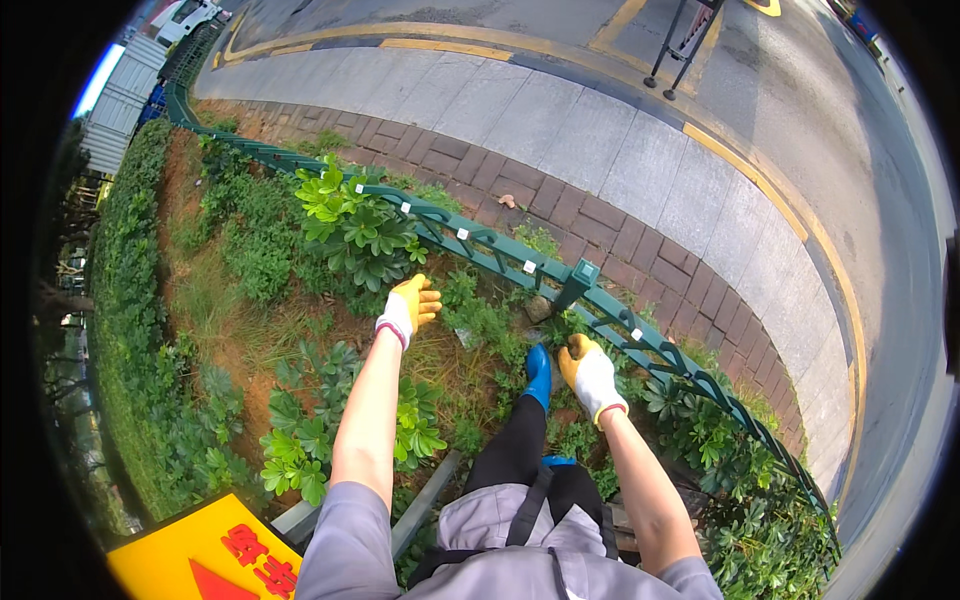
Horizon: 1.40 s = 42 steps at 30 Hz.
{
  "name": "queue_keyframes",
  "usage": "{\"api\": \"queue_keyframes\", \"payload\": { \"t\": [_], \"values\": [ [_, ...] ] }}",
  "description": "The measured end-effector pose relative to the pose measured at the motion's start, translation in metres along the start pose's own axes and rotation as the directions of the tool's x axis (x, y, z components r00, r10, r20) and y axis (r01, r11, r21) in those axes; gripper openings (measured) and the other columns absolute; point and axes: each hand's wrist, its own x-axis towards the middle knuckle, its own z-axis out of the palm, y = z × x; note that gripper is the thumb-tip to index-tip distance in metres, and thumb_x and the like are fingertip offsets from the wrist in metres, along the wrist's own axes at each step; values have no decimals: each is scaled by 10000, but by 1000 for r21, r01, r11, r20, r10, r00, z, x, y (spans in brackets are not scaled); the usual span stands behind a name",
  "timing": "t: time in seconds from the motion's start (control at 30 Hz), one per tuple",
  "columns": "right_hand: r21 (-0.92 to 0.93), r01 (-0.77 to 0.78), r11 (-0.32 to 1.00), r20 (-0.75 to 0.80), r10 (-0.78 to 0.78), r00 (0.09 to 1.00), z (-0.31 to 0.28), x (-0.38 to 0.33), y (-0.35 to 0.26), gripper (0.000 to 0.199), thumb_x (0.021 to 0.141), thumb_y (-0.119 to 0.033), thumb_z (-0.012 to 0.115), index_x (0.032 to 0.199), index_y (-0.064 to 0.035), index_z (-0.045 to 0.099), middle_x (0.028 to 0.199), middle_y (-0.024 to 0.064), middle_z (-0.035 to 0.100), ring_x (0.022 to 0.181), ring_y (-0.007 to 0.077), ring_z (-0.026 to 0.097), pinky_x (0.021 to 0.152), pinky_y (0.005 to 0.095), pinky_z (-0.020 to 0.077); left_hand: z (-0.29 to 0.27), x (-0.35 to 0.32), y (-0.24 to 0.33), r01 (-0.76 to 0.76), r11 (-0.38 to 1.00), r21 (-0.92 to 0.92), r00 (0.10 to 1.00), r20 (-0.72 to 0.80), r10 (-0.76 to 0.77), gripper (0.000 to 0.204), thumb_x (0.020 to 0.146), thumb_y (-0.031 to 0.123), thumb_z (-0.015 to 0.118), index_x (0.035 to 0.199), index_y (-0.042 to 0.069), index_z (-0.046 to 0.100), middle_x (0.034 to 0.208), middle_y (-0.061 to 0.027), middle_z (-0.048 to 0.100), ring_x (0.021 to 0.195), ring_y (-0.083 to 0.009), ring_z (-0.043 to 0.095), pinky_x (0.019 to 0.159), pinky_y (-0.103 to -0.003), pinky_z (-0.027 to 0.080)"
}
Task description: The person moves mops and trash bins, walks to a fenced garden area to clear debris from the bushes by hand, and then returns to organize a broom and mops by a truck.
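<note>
My left hand (410,308), in a white glove with a yellow palm, hangs over the grass and weeds just below a leafy shrub (365,230). Its fingers stretch out a little apart, with nothing seen in them. Nearer the fence, my right hand (590,376) wears the matching glove, and its fingers are curled in above low green weeds (575,440). Whatever those fingers hold, if anything, is hidden. Between the hands my blue boot (539,376) stands among the weeds. The green metal fence (480,245) with its square post (576,284) runs just beyond both hands.
Past the fence lie a brick strip (560,205), a grey pavement (520,110) and a road (800,90). A yellow sign (190,550) stands at lower left. A trimmed hedge (135,300) lines the left side, and a stone (538,308) lies by the post.
</note>
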Motion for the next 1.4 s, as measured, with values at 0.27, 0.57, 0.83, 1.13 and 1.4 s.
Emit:
{"api": "queue_keyframes", "payload": {
  "t": [0.27,0.57,0.83,1.13,1.4],
  "values": [
    [-496,232,837,76,-225,971,27,155,-133,372,719,-274,615,1003,-45,545,879,117,576,785,268,589,631,398,458,1,120,134,-82,769,634,923,-243,299,677,786,611,464,1110,19,517,742,-121,617,510,-198,582,531,-314,475],
    [-597,62,800,57,-35,998,59,193,-134,184,777,-208,514,849,-56,589,873,117,599,779,270,589,643,384,456,26,160,151,56,641,766,929,-275,246,440,866,352,371,810,20,655,650,-162,635,600,-281,638,595,-379,502],
    [-604,92,792,69,-63,996,74,189,-128,87,730,-121,520,753,-43,549,837,187,598,686,289,613,543,389,508,28,152,151,78,457,886,827,-314,467,327,830,308,447,728,81,660,708,-163,639,676,-322,635,580,-417,500],
    [-605,222,765,158,-158,975,76,189,-122,76,720,-109,549,750,-40,564,741,192,612,677,316,615,600,386,508,20,150,152,35,493,869,876,-265,404,332,845,312,421,771,90,656,769,-145,651,731,-309,640,626,-393,507],
    [-576,350,739,220,-273,937,74,199,-121,99,753,-136,544,751,-38,536,682,177,574,660,345,578,613,394,482,14,153,166,45,616,787,953,-218,209,333,860,314,412,820,90,656,829,-151,648,780,-315,630,681,-403,493]
  ]
}}
